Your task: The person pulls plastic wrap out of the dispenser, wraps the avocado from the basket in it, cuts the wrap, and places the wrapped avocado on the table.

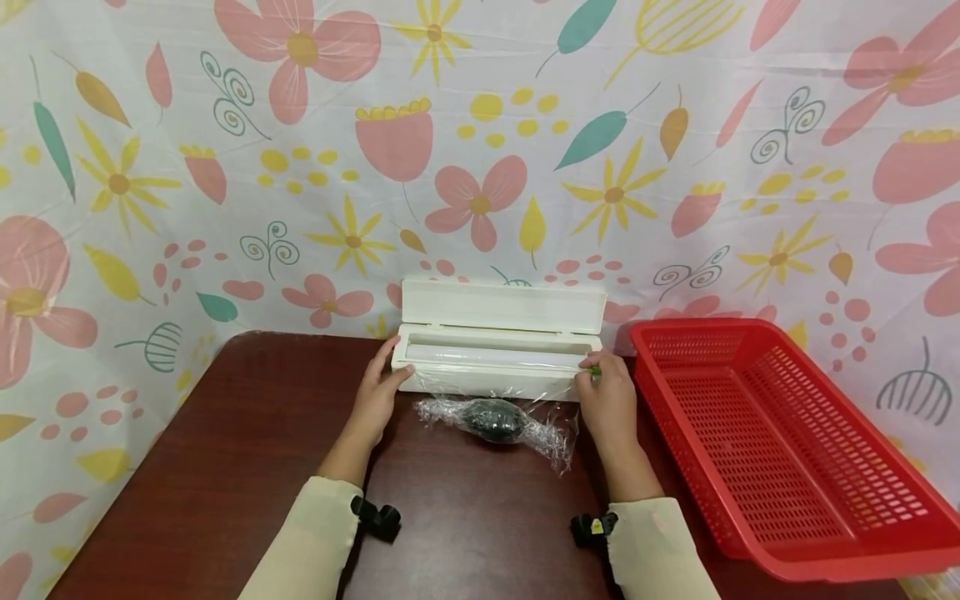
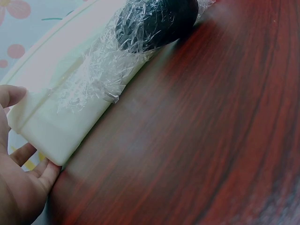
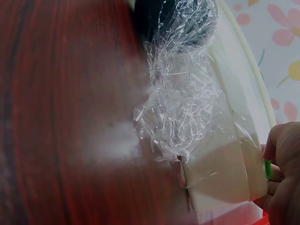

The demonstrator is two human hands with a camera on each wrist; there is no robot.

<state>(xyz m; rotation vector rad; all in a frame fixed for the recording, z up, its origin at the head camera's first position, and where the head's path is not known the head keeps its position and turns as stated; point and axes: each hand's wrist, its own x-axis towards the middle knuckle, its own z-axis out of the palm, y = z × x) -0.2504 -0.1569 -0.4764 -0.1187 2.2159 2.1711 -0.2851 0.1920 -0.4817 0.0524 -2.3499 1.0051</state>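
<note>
A white cling film dispenser box [image 1: 495,382] lies across the table with its lid [image 1: 504,305] raised and a film roll [image 1: 487,357] inside. My left hand [image 1: 375,398] grips its left end, thumb on the front top edge. At the right end my right hand [image 1: 611,400] pinches a small green slider [image 3: 268,168] on the box's edge, mostly covered by the fingers. In front of the box lies a dark, rounded object [image 1: 492,419] wrapped in clear cling film [image 3: 187,103] with twisted, crumpled ends. Film stretches from the box toward this bundle.
A red perforated plastic basket [image 1: 750,550] stands at the right of the dark reddish-brown table [image 1: 480,517]. Behind the table hangs a flower-patterned cloth [image 1: 480,125], close to the raised lid. Each wrist carries a small black camera.
</note>
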